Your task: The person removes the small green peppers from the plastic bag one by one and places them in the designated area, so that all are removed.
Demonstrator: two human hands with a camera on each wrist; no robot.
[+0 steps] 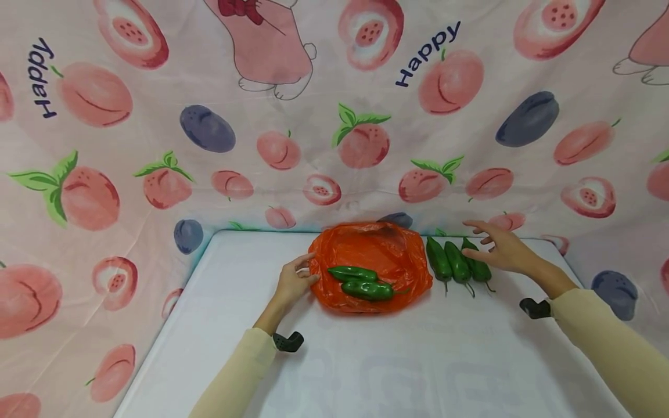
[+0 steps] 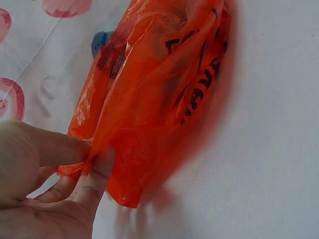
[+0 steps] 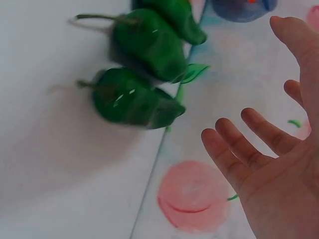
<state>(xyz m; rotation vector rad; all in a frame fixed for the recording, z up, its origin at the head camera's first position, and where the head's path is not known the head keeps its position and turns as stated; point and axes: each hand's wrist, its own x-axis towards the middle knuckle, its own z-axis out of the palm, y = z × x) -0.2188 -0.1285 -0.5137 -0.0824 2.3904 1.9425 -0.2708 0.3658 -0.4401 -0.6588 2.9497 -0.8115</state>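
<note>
Left hand pinches the orange bag edge; right hand hovers released over three green peppers. Best: keep bag mouth held, grasp nearest pepper by body.

A white table stands against a pink cloth backdrop printed with peaches, dark plums, green leaves, the word "Happy" and cartoon figures. The cloth wraps both sides under soft, even light.

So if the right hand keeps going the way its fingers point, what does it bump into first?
Probably the orange bag. The right hand hovers over the three peppers, though its height above them is unclear.
</note>
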